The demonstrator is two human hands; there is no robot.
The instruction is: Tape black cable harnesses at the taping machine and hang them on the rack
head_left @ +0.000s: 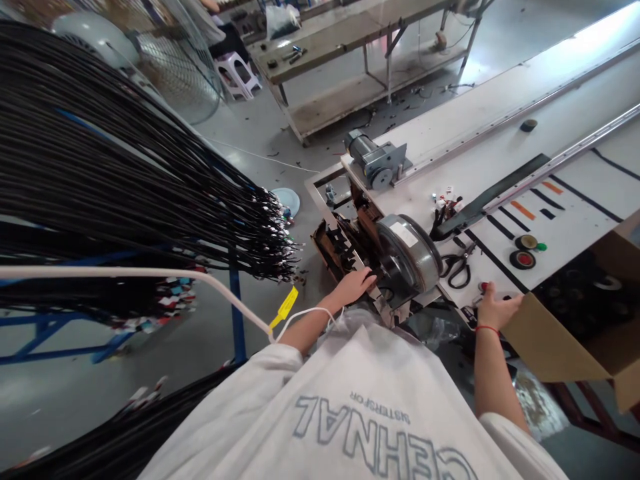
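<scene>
My left hand (353, 285) rests at the near edge of a metal frame (356, 257), its fingers bent together over the rim. Right beside it stands a large reel (407, 250) wound with dark, glossy material and bearing a white label. My right hand (496, 308) is at the near edge of the white workbench (493, 267), fingers apart, with a fingertip against a small red button (483, 287). Black-handled scissors (457, 267) lie between the reel and that hand. Two tape rolls (523, 260) sit a little beyond it.
An open cardboard box (550, 340) holding dark items adjoins my right arm. Black cable bundles (150, 147) hang at the left beside a fan (170, 60). A motor (367, 157) is mounted at the bench's end. Black and orange strips (523, 210) lie on the bench.
</scene>
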